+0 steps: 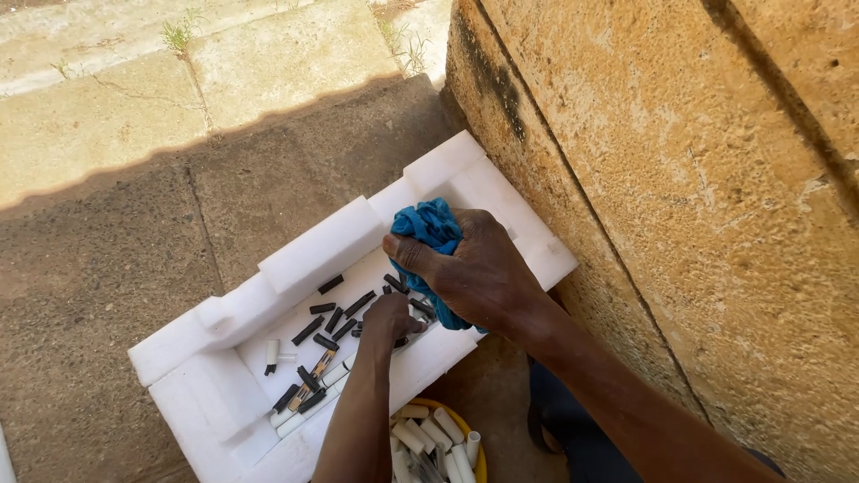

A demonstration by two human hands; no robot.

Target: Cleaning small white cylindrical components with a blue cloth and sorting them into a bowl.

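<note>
My right hand (479,273) is closed around a bunched blue cloth (431,225), held over the far right part of a white foam tray (327,241). Just below it, my left hand (389,317) reaches down into the tray with its fingers curled among small black caps and tubes (309,329). Whether those fingers grip a piece is hidden. Several white tubes (304,413) lie at the tray's near end.
A yellow bowl (472,436) holding several white tubes stands at the bottom, by the tray's near edge. A rough sandstone wall (680,179) rises close on the right. Concrete paving (116,224) lies to the left, half in shade.
</note>
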